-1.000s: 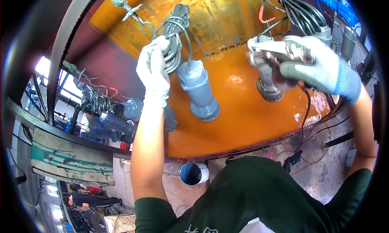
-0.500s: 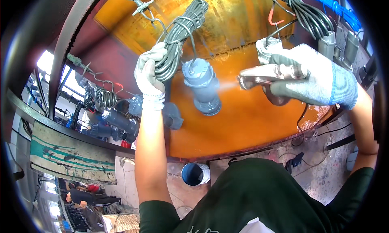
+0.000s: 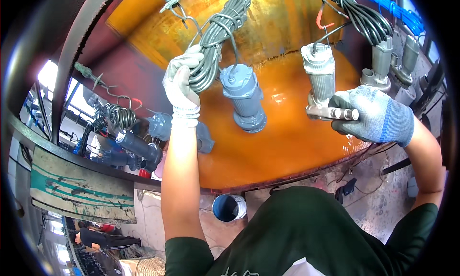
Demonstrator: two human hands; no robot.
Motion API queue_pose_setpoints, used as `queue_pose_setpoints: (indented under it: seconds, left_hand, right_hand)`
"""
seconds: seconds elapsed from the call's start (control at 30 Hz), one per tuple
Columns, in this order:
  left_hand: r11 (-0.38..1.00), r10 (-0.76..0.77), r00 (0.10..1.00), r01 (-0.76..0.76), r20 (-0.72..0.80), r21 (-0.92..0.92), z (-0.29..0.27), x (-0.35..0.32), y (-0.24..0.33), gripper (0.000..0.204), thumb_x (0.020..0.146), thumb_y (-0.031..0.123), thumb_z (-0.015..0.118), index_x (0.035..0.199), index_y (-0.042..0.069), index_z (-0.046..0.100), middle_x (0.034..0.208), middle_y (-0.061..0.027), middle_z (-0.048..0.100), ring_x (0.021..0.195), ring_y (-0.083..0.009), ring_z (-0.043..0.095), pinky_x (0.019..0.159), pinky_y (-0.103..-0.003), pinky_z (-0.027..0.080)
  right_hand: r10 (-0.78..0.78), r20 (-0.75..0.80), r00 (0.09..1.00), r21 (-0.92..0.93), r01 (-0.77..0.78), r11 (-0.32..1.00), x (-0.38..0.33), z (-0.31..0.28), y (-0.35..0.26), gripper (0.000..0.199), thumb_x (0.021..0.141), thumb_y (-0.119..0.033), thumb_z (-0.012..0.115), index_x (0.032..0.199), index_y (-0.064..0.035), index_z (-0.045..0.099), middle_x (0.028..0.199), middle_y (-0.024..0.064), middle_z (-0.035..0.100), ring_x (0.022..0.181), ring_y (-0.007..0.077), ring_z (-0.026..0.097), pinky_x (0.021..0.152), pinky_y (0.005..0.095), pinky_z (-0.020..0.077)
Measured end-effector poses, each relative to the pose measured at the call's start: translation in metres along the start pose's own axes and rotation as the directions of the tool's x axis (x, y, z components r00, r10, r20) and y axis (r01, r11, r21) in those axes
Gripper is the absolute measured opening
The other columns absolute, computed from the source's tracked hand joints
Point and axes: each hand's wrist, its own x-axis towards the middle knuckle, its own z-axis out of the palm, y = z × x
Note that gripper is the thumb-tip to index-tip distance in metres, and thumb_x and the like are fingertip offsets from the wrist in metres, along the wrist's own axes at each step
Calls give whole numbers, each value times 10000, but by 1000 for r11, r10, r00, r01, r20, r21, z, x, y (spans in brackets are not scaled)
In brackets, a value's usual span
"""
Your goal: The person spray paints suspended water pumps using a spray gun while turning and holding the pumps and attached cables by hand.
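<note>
My left hand (image 3: 183, 77), in a white glove, is closed round a bundle of dark coiled cable (image 3: 218, 46). From that bundle hangs a blue-grey submersible pump (image 3: 243, 96), tilted a little, over an orange-coated surface. My right hand (image 3: 371, 114), in a white and grey glove with a blue cuff, grips a metal spray gun (image 3: 330, 114). The gun lies in front of the lower part of a silver, uncoated pump (image 3: 320, 72); whether they touch I cannot tell. No spray mist shows from its nozzle.
More bare metal pumps (image 3: 382, 60) hang at the right beneath cable coils (image 3: 369, 22). Coated pumps (image 3: 139, 149) hang at the left beside a curved metal frame (image 3: 69, 65). A bucket (image 3: 229, 208) stands below the booth's front edge (image 3: 268, 182). A person (image 3: 103, 237) is far off at lower left.
My right hand has moved down with the spray gun, uncovering the silver pump. The mist aimed at the blue-grey pump has gone. That pump and the held cable have shifted slightly.
</note>
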Motion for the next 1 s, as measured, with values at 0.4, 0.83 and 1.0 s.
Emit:
queue_pose_setpoints:
  seconds: [0.4, 0.83, 1.0]
  left_hand:
    - [970, -148, 986, 161, 82, -182, -39, 0, -5, 336, 976, 285, 636, 1057, -40, 667, 1221, -264, 728, 1341, -402, 607, 1209, -544, 404]
    - [815, -240, 968, 243, -75, 527, -132, 13, 0, 378, 1130, 215, 442, 1253, -16, 713, 1355, -162, 692, 1287, -283, 637, 1146, -402, 457]
    - [851, -342, 925, 381, -168, 361, -133, 8, -18, 280, 1070, 110, 565, 1282, -23, 690, 1377, -127, 668, 1309, -217, 592, 1173, -357, 409]
  right_hand:
    - [-37, -86, 996, 190, 53, 980, -12, 34, -16, 232, 917, -203, 782, 1062, -73, 655, 893, 181, 690, 886, 404, 707, 744, 478, 549]
    - [211, -110, 971, 565, -114, 817, -8, 2, 6, 217, 1010, -122, 683, 1171, 20, 645, 900, 43, 696, 790, 103, 649, 717, 275, 541]
    - [-62, -66, 996, 39, 65, 997, 0, -17, 3, 157, 935, -134, 734, 985, -17, 642, 772, 104, 717, 677, 236, 717, 665, 364, 556]
